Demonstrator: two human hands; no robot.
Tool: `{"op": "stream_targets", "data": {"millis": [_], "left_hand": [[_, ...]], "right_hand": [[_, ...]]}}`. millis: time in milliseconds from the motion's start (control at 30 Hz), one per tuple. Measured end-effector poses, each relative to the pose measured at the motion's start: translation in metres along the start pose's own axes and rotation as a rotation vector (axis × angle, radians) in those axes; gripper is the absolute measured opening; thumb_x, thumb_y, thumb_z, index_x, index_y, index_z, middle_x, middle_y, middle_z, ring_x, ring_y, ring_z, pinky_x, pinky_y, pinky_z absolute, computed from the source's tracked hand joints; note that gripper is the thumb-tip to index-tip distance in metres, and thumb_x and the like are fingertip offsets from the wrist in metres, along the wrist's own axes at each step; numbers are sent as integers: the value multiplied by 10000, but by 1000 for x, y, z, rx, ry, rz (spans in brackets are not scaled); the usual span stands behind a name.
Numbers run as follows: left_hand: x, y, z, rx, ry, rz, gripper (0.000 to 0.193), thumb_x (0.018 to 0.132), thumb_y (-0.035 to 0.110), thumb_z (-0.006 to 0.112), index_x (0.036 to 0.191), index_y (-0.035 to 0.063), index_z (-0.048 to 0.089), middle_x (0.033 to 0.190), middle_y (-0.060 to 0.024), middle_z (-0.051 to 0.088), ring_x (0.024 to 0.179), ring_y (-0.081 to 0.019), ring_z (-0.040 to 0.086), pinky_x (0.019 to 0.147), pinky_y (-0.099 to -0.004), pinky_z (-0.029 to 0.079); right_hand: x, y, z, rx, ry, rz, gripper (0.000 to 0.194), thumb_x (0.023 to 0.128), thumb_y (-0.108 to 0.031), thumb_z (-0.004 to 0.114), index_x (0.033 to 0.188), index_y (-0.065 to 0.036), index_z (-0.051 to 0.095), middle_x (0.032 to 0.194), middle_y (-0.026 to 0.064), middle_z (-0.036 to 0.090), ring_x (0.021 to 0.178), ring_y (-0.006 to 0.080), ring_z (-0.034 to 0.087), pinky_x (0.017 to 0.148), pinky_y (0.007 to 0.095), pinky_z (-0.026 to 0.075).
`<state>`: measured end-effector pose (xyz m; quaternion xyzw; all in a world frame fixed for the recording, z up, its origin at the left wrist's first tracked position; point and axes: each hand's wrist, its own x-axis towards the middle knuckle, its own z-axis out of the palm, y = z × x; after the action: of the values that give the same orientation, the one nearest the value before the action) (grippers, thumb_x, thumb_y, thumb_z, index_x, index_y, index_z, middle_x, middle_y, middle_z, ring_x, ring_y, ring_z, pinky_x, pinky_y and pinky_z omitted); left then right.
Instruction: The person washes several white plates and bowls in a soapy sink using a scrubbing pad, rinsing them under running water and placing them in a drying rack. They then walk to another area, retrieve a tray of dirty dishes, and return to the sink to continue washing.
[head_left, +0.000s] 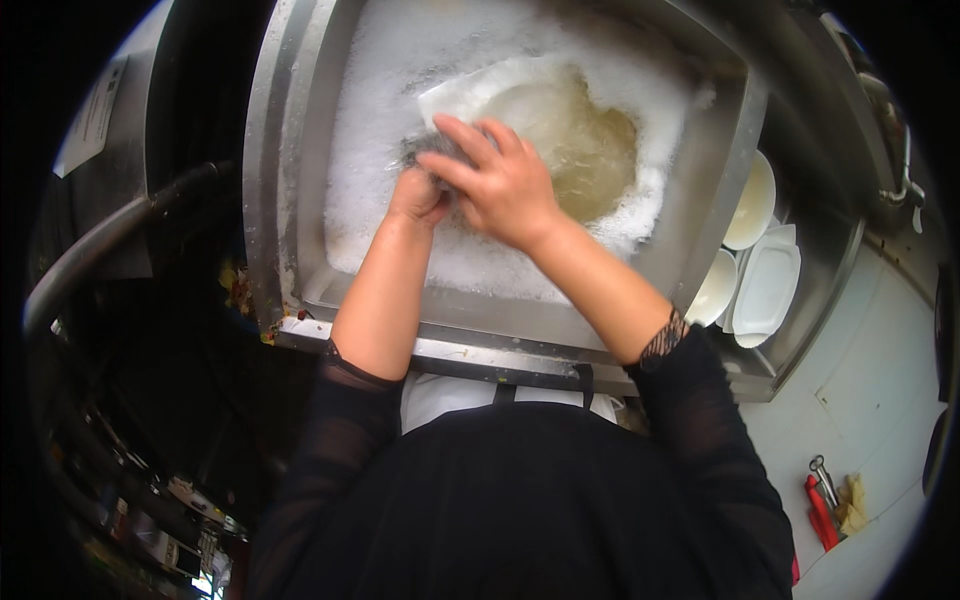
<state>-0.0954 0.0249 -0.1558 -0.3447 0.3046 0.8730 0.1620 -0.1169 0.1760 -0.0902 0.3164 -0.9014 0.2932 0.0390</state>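
Both my hands are together over foamy water in a stainless steel sink. Between them is a blurred grey wad that looks like a metal scouring pad. The fingers of my right hand lie over the wad and curl around it from above. My left hand is bent in just below, touching or nearly touching it; its fingers are mostly hidden. A white dish with an angular corner lies partly under the water behind my hands. Foam hides its far side, and brownish water shows through to the right.
Right of the sink, white bowls and white oblong dishes rest on a steel counter. Food scraps cling to the sink's front left corner. A metal pipe curves at the left. Red-handled tools are at the lower right.
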Motion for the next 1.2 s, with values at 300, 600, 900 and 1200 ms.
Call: {"op": "stream_targets", "data": {"millis": [300,600,900,1200], "left_hand": [[-6,5,10,265,-8,34,544,679,-91,494,1215,-51,579,1102,-137,640,984,-223,616,877,-335,490],[4,-3,7,193,-86,-72,530,687,-118,482,1209,-49,551,1128,-141,626,1014,-247,613,918,-366,505],[6,6,-4,-160,-93,-100,473,813,56,500,1270,-65,491,1241,-186,578,1132,-323,580,988,-440,479],[16,-9,-5,132,90,-42,485,947,175,624,1338,-49,442,1285,-185,573,1171,-307,583,1024,-458,476]], "right_hand": [[-37,166,1,-208,-251,878,582,760,-191,602,1341,-213,589,1512,122,395,1336,288,445,1049,419,427],[2,85,22,56,2,839,518,764,-95,598,1275,-172,632,1350,106,568,1172,299,567,960,395,487],[-69,58,-7,156,-448,-7,512,692,-16,612,1122,-279,703,1375,-31,551,1170,306,544,919,445,501],[-79,47,2,-55,-158,838,580,741,-117,633,1311,-206,580,1479,218,379,1253,425,457,1076,480,384]]}}
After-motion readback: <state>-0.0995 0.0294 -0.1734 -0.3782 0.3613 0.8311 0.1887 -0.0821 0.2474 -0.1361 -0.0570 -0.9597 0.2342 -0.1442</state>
